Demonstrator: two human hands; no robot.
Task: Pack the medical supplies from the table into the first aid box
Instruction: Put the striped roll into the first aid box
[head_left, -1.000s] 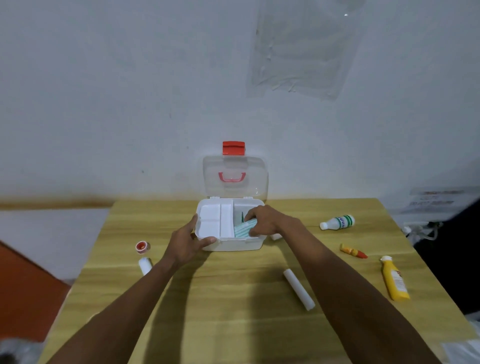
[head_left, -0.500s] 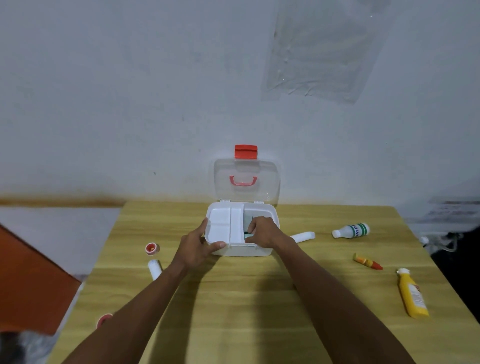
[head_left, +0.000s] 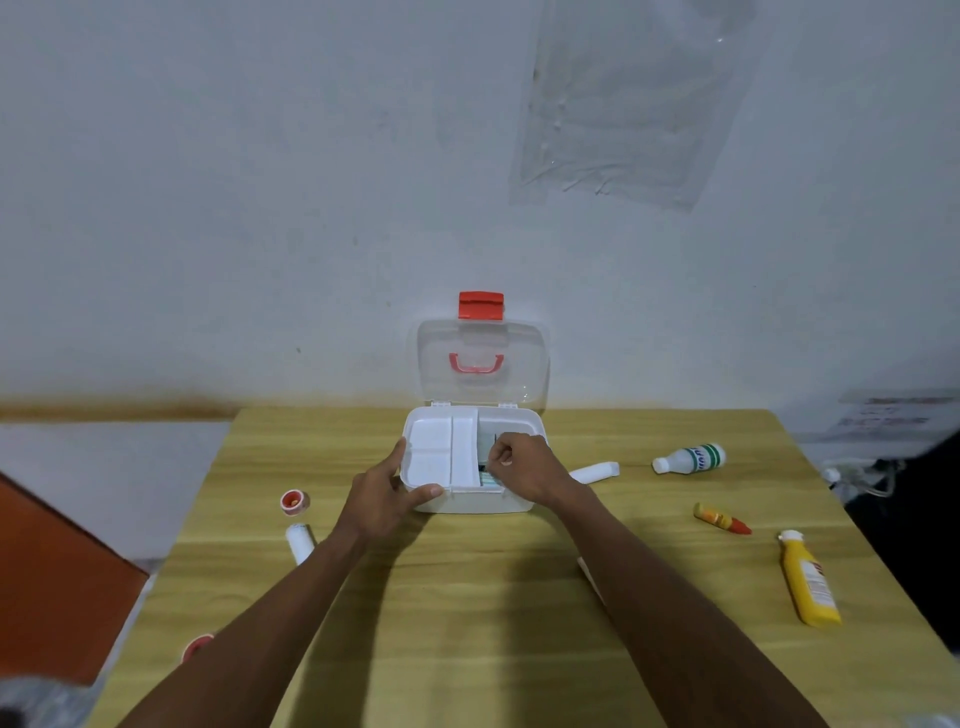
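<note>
Quick update: a second ago the flat teal-and-white striped packet (head_left: 489, 479) was still poking out over the rim of the white plastic first aid box (head_left: 478, 501). Now it's sunk into the right-hand compartment, with just a sliver showing at the near edge, right beside the white inner tray (head_left: 441, 449). The right grip (head_left: 522, 465) has followed it down and sits in that compartment with fingers curled over the packet; honestly can't tell if it's still pinching it or only pushing. The left grip (head_left: 382, 499) hasn't budged, clamped on the box's near-left corner, thumb along the near rim, keeping it from sliding on the yellow wooden surface (head_left: 467, 623). The clear lid with the red latch (head_left: 483, 364) stands open at the far side. So I'd call that item pretty much packed, but there's loads left out: a white tube (head_left: 595, 472) just right of the box, a white bottle with a green label (head_left: 688, 458), a small orange-and-red tube (head_left: 722, 518) and a yellow bottle (head_left: 808, 579) further right, plus a red tape roll (head_left: 294, 502) and a small white container (head_left: 300, 540) on the left.
</note>
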